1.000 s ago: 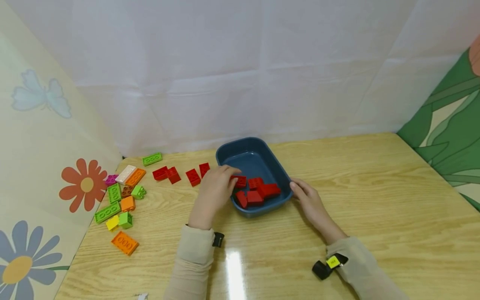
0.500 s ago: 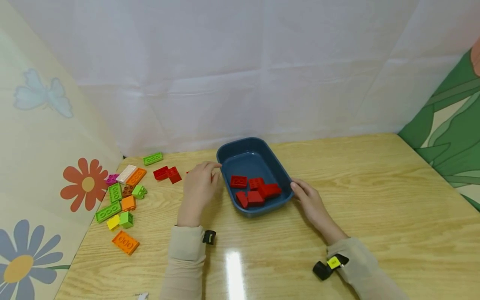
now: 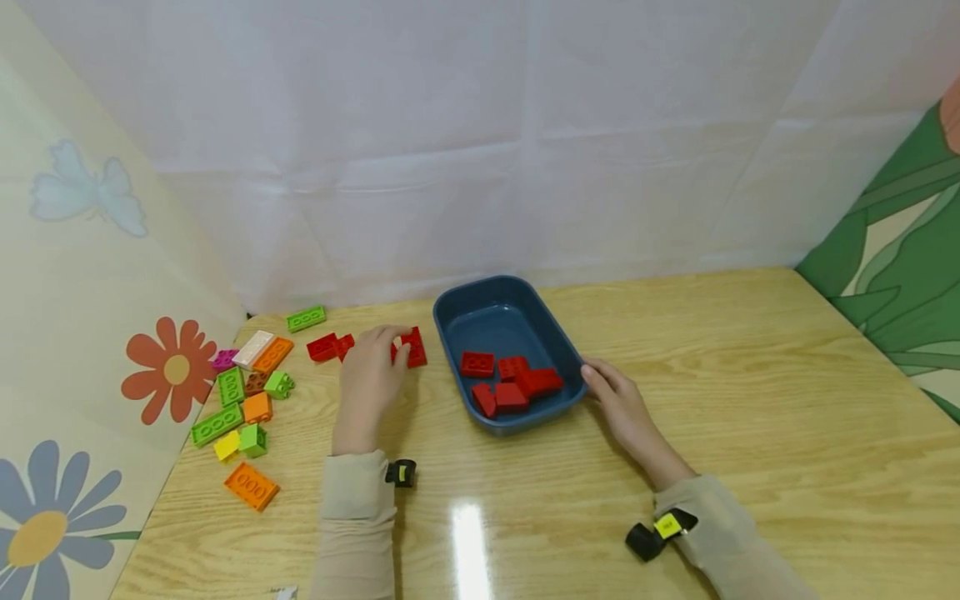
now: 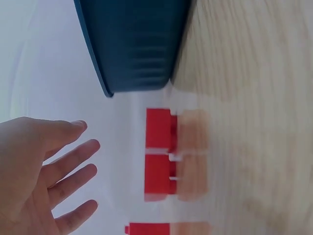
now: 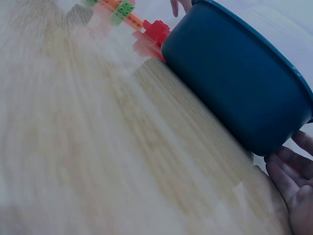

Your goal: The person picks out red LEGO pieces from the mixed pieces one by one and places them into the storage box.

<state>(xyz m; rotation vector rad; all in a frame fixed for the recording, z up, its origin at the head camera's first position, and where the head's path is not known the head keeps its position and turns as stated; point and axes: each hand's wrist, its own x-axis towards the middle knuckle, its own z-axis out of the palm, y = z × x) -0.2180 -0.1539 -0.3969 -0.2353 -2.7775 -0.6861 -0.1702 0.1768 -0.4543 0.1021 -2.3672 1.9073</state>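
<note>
Wood-grain bench (image 3: 735, 375) has green and orange bricks (image 3: 257, 407) bunched at its left end, lone orange brick (image 3: 252, 486) nearer, white sheet (image 3: 480, 150) behind, flower (image 3: 176, 369) and butterfly (image 3: 93, 192) prints left, leaves (image 3: 911, 267) right.

Near the middle of the table (image 3: 750, 358)'s back edge stands a blue tray (image 3: 498, 323), at least 5 red bricks (image 3: 513, 397) in its near end, its right side held by the right hand (image 3: 624, 412). Toward the back left corner, the left hand (image 3: 372, 373) partly hides loose red bricks (image 3: 415, 350). Along the left edge lie mixed bricks (image 3: 216, 425), with 1 orange brick (image 3: 252, 487) closest to the front edge.
</note>
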